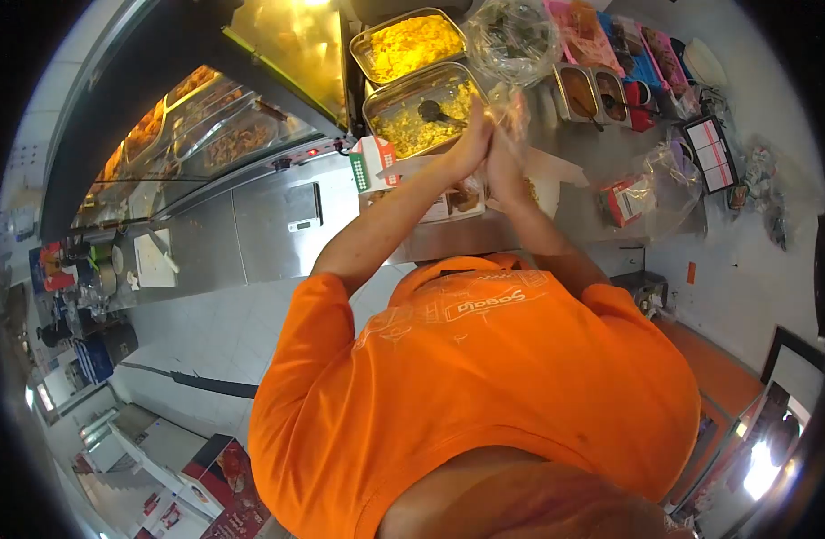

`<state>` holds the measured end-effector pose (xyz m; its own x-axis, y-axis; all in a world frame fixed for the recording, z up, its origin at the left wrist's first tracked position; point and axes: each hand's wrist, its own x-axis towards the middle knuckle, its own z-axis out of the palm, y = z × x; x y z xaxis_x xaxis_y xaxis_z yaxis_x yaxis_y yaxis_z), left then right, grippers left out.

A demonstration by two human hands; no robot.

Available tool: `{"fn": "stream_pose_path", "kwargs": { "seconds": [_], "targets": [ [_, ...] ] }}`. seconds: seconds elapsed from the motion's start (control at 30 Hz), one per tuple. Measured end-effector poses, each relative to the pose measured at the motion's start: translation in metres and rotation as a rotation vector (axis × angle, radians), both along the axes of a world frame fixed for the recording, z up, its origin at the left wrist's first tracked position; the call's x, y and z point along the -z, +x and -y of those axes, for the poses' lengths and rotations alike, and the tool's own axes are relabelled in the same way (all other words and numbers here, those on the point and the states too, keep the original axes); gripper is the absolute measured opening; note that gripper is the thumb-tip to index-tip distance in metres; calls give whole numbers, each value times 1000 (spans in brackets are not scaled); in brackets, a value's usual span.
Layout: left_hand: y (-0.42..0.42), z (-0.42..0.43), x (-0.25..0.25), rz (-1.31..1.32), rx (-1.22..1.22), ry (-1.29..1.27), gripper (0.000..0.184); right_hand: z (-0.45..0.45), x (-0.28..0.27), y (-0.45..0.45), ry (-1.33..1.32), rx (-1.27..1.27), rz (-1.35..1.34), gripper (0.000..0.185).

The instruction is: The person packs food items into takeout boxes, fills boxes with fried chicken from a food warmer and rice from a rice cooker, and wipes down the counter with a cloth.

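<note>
My left hand (472, 144) and my right hand (502, 160) meet palm to palm above the counter. The left fingers look stretched out along the right hand. Clear crinkled plastic (518, 115) lies over or beside the right fingers; whether it is a glove or a bag I cannot tell. Just left of the hands is a metal pan of yellow crumbly food (403, 126) with a black spoon (438, 113) in it. Below them stand an open box (466, 199) with brown food and a white paper or open carton (549, 189), partly hidden by my right forearm.
A second pan of yellow food (417, 47) sits behind, beside a plastic bag of dark greens (513, 40). Sauce trays (578, 93) stand to the right. At left are a heated glass display (206, 135) and a small scale (302, 226). A red-and-white box (623, 201) stands by the wall.
</note>
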<state>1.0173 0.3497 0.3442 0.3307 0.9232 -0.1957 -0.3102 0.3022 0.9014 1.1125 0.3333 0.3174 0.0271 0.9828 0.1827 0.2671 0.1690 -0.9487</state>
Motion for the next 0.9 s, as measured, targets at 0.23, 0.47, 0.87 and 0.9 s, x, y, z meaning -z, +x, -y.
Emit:
{"fn": "stream_pose_path", "kwargs": {
  "seconds": [0.23,0.47,0.87,0.9],
  "targets": [
    [66,-225,60,-518,-349,322,69,-38,17,135,-126,-167,-69,32],
    [64,-263,89,-1050,248,534,47,-78,99,235,-465,-660,510,34],
    [59,28,112,-1275,508,401,87,-154,103,216,-363,-810,758,27],
    [60,35,116,-1242,440,382,91,-167,88,221,-255,-552,610,26]
  ]
}}
